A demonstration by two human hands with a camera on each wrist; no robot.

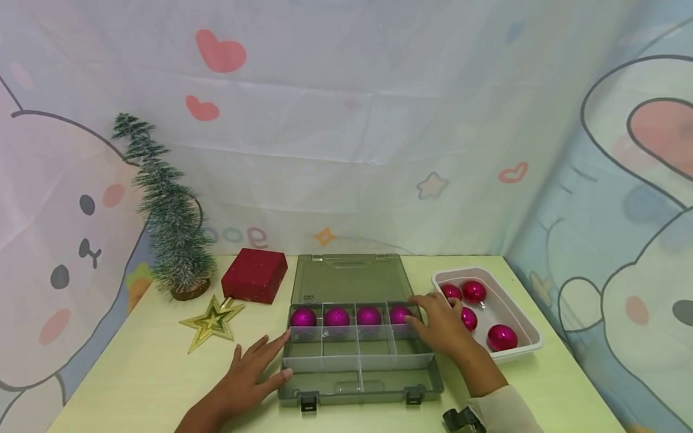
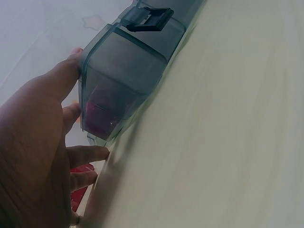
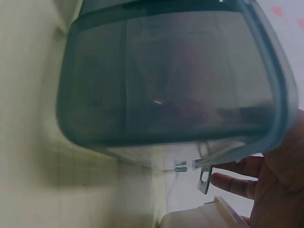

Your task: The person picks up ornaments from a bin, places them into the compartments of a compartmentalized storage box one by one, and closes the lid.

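Observation:
A translucent grey compartment box [image 1: 320, 397] lies with its lid [image 1: 352, 276] folded back. Several glittery magenta Christmas baubles [image 1: 337, 317] sit singly in its back row; the compartments in front hold nothing. My left hand [image 1: 246, 376] is at the box's left side, fingers spread and fingertips at the rim; the left wrist view shows the thumb [image 2: 71, 71] against the wall. My right hand [image 1: 444, 325] reaches over the back right corner, thumb overlapping the edge of the rightmost bauble [image 1: 399, 314]. In the right wrist view the box wall hides part of its fingers [image 3: 235, 184].
At the right, a white plastic tray [image 1: 527, 340] holds several shiny magenta baubles [image 1: 502, 338]. To the left are a gold star [image 1: 213, 323], a dark red box [image 1: 254, 275] and a small frosted Christmas tree [image 1: 175, 222]. A printed curtain [image 1: 346, 120] stands behind the table.

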